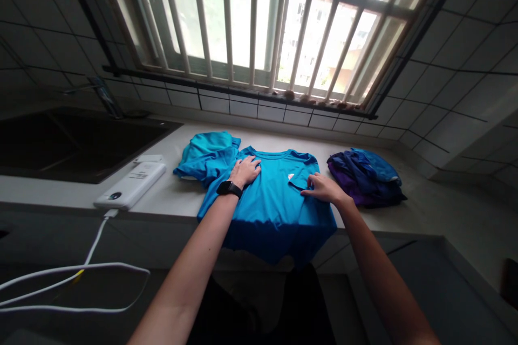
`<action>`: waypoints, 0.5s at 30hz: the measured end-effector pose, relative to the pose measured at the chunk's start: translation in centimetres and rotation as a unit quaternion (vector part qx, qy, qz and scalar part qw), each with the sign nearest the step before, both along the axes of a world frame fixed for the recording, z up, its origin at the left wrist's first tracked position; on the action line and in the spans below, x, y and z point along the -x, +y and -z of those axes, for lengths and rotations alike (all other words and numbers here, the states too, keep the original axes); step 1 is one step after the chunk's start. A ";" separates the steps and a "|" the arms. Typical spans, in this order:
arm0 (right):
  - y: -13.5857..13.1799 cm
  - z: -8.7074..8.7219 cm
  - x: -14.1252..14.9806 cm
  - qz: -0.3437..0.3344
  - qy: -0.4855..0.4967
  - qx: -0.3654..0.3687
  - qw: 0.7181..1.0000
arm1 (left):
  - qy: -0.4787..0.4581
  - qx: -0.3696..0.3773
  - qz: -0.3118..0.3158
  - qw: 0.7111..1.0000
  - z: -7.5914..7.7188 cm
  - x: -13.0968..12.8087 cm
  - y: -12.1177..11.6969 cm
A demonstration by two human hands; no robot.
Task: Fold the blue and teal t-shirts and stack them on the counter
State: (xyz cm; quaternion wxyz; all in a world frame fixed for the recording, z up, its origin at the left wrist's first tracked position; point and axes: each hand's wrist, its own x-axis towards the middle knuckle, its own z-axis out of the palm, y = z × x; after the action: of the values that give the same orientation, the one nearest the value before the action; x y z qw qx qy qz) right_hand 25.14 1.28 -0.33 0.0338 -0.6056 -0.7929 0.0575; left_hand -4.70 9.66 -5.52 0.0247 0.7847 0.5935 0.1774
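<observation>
A bright blue T-shirt [275, 199] lies spread on the pale countertop [174, 145], its hem hanging over the front edge. My left hand [245, 170], with a black watch on the wrist, rests flat with fingers spread on the shirt's left chest near the collar. My right hand [322, 187] pinches the folded edge of the shirt's right sleeve. Behind the shirt's left shoulder lies a crumpled teal garment [207, 152].
A pile of dark blue and purple clothes [366, 175] sits to the right. A white power bank [131, 187] with a white cable [76, 272] lies left, beside a dark sink [68, 143]. A barred window [263, 21] rises behind the tiled ledge.
</observation>
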 end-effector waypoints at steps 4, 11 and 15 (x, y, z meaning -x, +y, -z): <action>-0.9 0.9 0.6 0.031 0.002 -0.032 0.999 | 0.000 -0.008 -0.008 1.000 0.2 -0.2 0.3; -0.3 0.4 1.7 -0.008 0.221 0.001 0.975 | -0.002 -0.004 -0.005 1.000 0.2 -0.1 0.2; 0.3 0.0 1.0 -0.062 0.268 0.054 0.960 | -0.001 -0.002 -0.004 1.000 0.3 -0.1 0.4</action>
State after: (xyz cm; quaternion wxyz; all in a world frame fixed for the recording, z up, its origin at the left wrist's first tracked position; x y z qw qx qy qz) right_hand 24.16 1.61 -0.30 0.2083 -0.5190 -0.7864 0.2624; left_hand -4.58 10.07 -5.87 0.0227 0.7824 0.5958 0.1797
